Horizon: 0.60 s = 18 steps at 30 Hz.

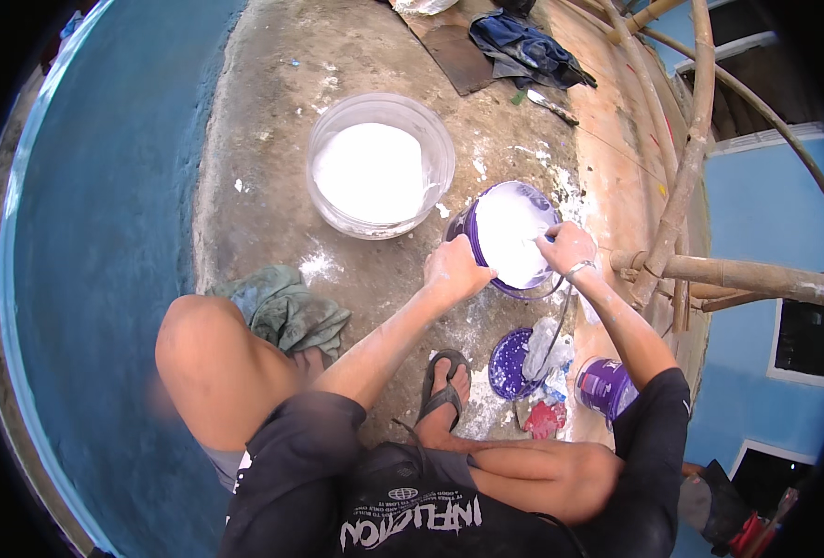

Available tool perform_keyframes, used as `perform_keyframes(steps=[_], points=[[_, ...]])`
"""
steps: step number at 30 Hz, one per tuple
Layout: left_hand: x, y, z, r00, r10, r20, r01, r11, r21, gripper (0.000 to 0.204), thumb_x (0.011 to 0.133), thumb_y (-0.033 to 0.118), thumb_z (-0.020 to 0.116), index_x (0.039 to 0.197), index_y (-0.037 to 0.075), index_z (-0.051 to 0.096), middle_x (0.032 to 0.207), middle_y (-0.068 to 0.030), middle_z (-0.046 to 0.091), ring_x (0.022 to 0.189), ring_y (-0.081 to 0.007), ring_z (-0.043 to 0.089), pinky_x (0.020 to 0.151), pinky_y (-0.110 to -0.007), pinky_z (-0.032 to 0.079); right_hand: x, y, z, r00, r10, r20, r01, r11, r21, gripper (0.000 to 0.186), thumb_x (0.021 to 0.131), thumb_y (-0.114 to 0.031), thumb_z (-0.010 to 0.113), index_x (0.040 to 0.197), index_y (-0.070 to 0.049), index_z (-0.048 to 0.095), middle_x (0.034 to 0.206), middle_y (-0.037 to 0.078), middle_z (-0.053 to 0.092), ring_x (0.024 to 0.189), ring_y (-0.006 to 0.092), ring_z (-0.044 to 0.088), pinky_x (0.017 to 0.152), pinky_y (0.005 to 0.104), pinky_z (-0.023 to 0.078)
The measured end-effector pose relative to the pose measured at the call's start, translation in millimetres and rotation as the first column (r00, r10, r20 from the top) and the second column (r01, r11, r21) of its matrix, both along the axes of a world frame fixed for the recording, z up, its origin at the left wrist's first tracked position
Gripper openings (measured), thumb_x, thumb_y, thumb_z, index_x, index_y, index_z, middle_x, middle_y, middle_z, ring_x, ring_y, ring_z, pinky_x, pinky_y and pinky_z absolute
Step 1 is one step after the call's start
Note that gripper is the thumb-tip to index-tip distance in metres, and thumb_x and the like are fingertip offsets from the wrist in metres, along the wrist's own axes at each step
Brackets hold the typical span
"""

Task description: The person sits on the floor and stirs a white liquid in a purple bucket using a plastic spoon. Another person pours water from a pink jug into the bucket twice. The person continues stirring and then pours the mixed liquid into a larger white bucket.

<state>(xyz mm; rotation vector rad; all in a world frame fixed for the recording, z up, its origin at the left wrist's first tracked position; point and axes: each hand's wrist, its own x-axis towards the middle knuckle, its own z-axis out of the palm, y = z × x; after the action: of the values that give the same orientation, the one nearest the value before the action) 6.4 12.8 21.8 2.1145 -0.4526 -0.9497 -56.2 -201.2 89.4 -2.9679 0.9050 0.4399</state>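
Past the purple lid, the left hand clamped the rim of the purple bucket on the floor; the right hand curled over its white contents, any hold unclear. Steady rim pressure probably best prevented tipping. Beyond stood a translucent tub.

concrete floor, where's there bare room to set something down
Mostly bare concrete floor lies between the blue wall and the white-filled tub, and between that tub and the brown board, specks aside. Below the purple bucket it's crowded: purple lid, plastic bag, red scrap and second bucket sit close together.
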Motion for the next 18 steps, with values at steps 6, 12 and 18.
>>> perform_keyframes(steps=[6, 12, 18], points=[[2.3, 1.5, 9.1, 1.0, -0.021, 0.011, 0.02, 1.0, 0.023, 0.06, 0.073, 0.038, 0.084, 0.11, -0.004, 0.065, 0.108, -0.0277, 0.069, 0.106, -0.0403, 0.067, 0.093, -0.046, 0.053, 9.1, 27.6, -9.5, 0.997, 0.037, 0.061, -0.044, 0.992, 0.122, 0.035, 0.079, -0.041, 0.067, 0.095, -0.012, 0.08, 0.084, 0.018, 0.074, 0.081, 0.0338, 0.073, 0.079, 0.0413, 0.057], [3.6, -6.3, -20.0, 0.979, -0.116, 0.165, 0.128, 0.99, -0.059, 0.056, 0.072, 0.035, 0.085, 0.106, -0.005, 0.066, 0.106, -0.0258, 0.07, 0.105, -0.0382, 0.068, 0.092, -0.045, 0.053, -12.4, 29.4, 10.5, 0.989, 0.13, 0.066, -0.14, 0.972, 0.187, 0.034, 0.079, -0.039, 0.067, 0.092, -0.012, 0.08, 0.079, 0.017, 0.072, 0.078, 0.0331, 0.072, 0.077, 0.0414, 0.057], [0.9, -2.8, -15.5, 0.981, -0.087, 0.175, 0.092, 0.995, -0.024, 0.051, 0.072, 0.034, 0.086, 0.101, -0.004, 0.066, 0.097, -0.0237, 0.072, 0.097, -0.037, 0.07, 0.087, -0.044, 0.053, -63.6, -1.8, 26.8, 0.972, -0.027, 0.232, -0.051, 0.946, 0.322, 0.031, 0.081, -0.035, 0.069, 0.089, -0.006, 0.078, 0.078, 0.016, 0.072, 0.07, 0.0312, 0.069, 0.067, 0.038, 0.053]])
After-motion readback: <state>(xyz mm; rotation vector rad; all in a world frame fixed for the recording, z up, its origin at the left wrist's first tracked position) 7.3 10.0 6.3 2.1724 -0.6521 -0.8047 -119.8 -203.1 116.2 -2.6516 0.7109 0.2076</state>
